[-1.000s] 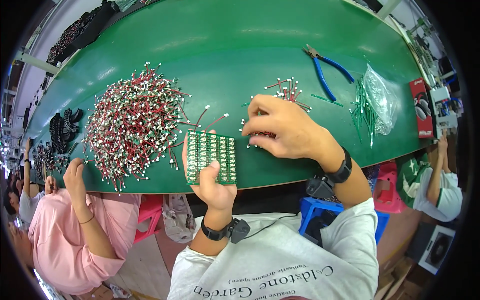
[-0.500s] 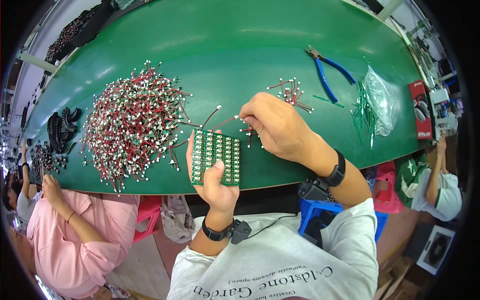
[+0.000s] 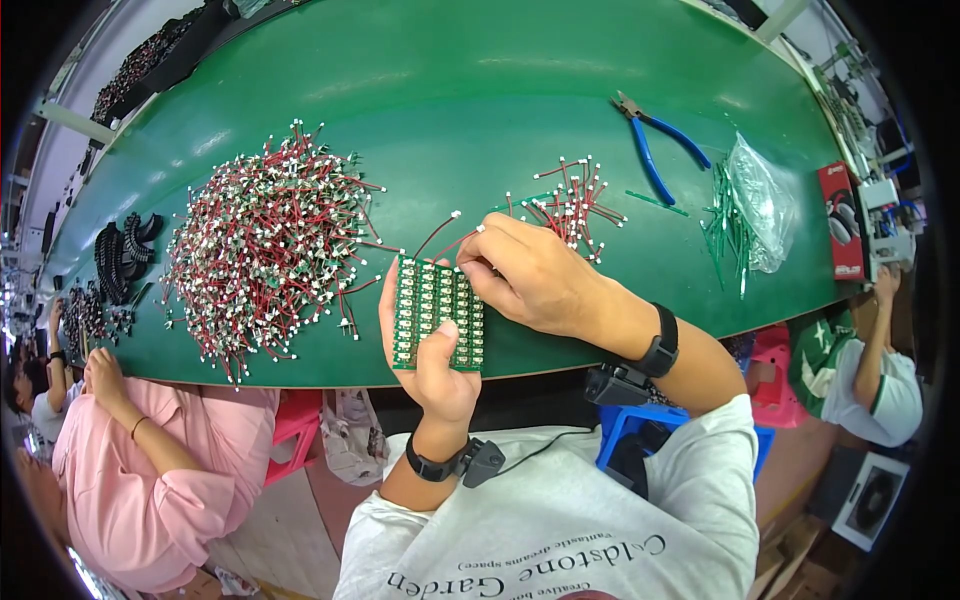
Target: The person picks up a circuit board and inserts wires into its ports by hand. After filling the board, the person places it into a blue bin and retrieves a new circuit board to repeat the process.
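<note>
A green circuit board panel (image 3: 440, 300) with rows of small white connectors lies in my left hand (image 3: 436, 375), its thumb pressed on the front and the fingers behind. From the panel's top edge stick out red wire leads (image 3: 435, 235) with white plugs at their ends. My right hand (image 3: 545, 275) is at the panel's upper right corner, fingertips pinched together; what they hold is hidden. Just beyond that hand lies a small group of red-wired pieces (image 3: 575, 205). To the left rises a big heap of red-wired small boards (image 3: 275, 250) with white plugs.
Blue-handled cutters (image 3: 650, 145) lie at the back right of the green table (image 3: 450, 110). Nearby are green strips (image 3: 728, 230), a clear plastic bag (image 3: 765, 205) and a red box (image 3: 840, 220). A person in pink (image 3: 160, 460) sits at the left; another person (image 3: 875, 380) is at the right.
My right hand has come down and left to the panel's upper right corner, uncovering more of the small group behind it. The panel has shifted slightly right.
</note>
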Action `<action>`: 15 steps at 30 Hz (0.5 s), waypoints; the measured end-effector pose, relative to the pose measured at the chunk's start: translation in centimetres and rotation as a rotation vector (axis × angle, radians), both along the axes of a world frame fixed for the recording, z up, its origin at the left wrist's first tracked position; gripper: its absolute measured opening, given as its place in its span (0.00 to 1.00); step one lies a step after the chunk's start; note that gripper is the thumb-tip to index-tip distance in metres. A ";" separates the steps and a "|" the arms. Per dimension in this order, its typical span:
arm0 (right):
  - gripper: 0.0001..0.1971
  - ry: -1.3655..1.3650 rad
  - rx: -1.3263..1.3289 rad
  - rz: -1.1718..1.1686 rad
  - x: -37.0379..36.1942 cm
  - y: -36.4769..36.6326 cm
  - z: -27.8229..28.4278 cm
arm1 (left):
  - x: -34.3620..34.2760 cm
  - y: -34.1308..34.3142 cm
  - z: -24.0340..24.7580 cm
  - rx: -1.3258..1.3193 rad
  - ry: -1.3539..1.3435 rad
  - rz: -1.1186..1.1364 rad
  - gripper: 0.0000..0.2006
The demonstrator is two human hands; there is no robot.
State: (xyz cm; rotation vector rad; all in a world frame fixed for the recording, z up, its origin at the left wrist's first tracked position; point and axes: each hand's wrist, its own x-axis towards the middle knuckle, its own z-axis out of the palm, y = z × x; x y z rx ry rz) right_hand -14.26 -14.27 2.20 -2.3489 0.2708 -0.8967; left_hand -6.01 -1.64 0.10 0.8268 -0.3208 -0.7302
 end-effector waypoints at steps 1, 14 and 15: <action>0.06 -0.001 0.001 0.001 0.1 0.1 -0.1 | 0.0 0.0 0.1 0.005 -0.028 -0.011 0.36; 0.06 0.002 0.032 -0.013 0.2 0.5 -0.6 | -0.3 0.0 0.3 0.033 -0.096 -0.012 0.37; 0.06 0.006 0.026 -0.017 0.2 0.5 -0.6 | -0.2 0.0 0.3 0.034 -0.096 -0.011 0.37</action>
